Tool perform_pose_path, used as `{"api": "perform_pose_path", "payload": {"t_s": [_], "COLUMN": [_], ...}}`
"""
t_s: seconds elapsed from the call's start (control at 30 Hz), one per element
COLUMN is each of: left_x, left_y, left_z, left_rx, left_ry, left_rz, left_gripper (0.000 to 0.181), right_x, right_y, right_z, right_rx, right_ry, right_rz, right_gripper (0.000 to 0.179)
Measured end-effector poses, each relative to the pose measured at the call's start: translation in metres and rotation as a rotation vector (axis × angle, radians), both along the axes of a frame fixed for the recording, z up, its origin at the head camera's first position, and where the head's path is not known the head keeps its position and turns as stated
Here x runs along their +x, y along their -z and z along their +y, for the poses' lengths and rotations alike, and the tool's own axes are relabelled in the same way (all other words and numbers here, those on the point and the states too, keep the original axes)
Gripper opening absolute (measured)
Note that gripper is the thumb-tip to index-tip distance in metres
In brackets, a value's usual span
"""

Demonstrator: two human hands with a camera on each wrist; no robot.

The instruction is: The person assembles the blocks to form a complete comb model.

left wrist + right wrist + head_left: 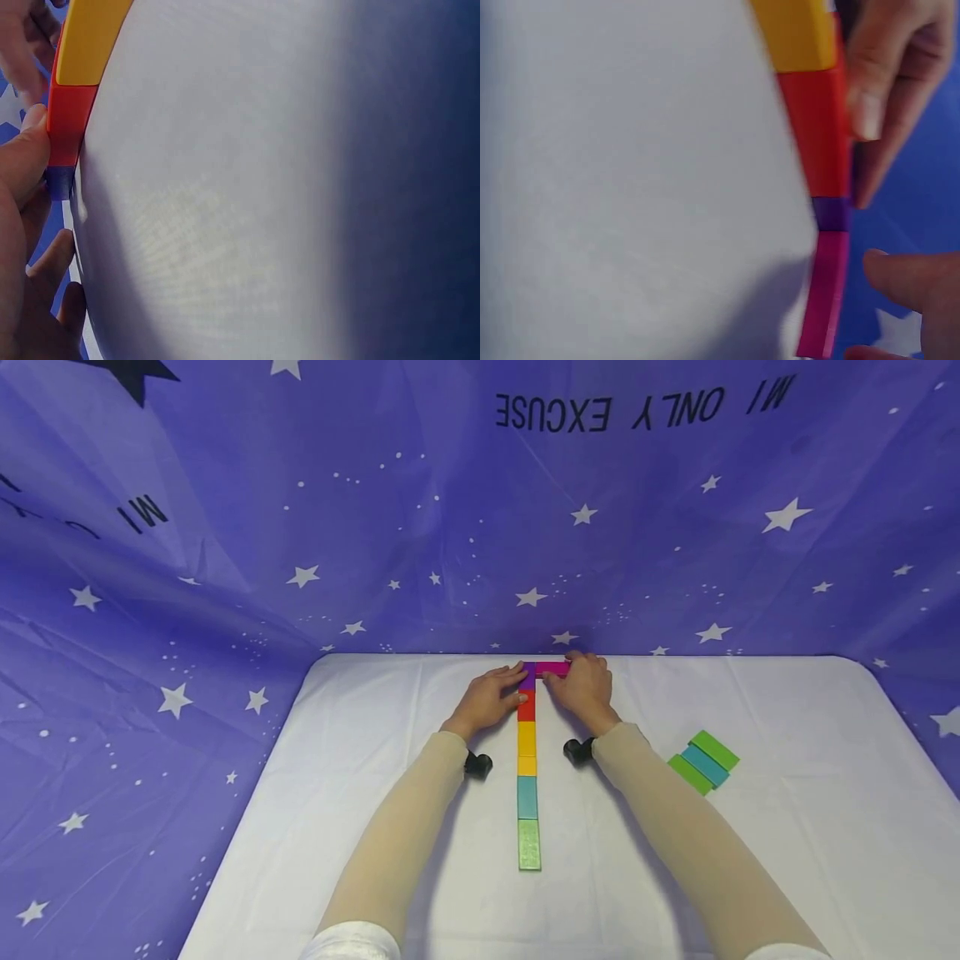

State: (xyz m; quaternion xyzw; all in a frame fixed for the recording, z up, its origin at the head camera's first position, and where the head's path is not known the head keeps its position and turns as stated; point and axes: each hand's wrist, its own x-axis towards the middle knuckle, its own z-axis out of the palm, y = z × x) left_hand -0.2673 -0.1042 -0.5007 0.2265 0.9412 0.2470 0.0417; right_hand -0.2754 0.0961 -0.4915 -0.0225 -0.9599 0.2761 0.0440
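Note:
A straight row of flat blocks runs up the table, ending in a red block (527, 706) and a purple block (529, 675). A magenta block (552, 668) extends rightward from the purple one at the far end. My left hand (486, 700) rests along the row's left side, its thumb at the red block and its fingertips by the purple one. My right hand (587, 683) is at the magenta block's right end, with the thumb over its near edge in the head view. In the right wrist view, a gap shows between that thumb (900, 277) and the magenta block.
Nearer in the row are yellow blocks (527, 739), a light blue block (527, 797) and a green block (528, 845). Beside the right forearm lie two green blocks (715, 750) with a blue block (705, 764) between them. A purple starry cloth (450, 543) hangs behind the white table (360, 710).

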Motion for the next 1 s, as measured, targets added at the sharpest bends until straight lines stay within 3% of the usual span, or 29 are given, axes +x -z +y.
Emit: {"api": "perform_pose_path", "payload": {"t_s": [0.3,0.77,1.0], "left_x": [0.0,0.002,0.001], "left_y": [0.001,-0.001,-0.001], "left_z": [0.0,-0.001,-0.001], "left_rx": [-0.009,-0.002,0.0], "left_ry": [-0.002,0.0,-0.008], "left_rz": [-0.01,-0.026,-0.023], "left_gripper": [0.054,0.054,0.054], "right_x": [0.027,0.068,0.089], "right_y": [-0.027,-0.05,-0.053], "right_z": [0.022,0.069,0.094], "right_rx": [-0.151,-0.184,-0.178], "right_ry": [-0.052,-0.11,-0.112], "right_rz": [0.089,0.167,0.144], "right_gripper": [0.059,0.052,0.05]}}
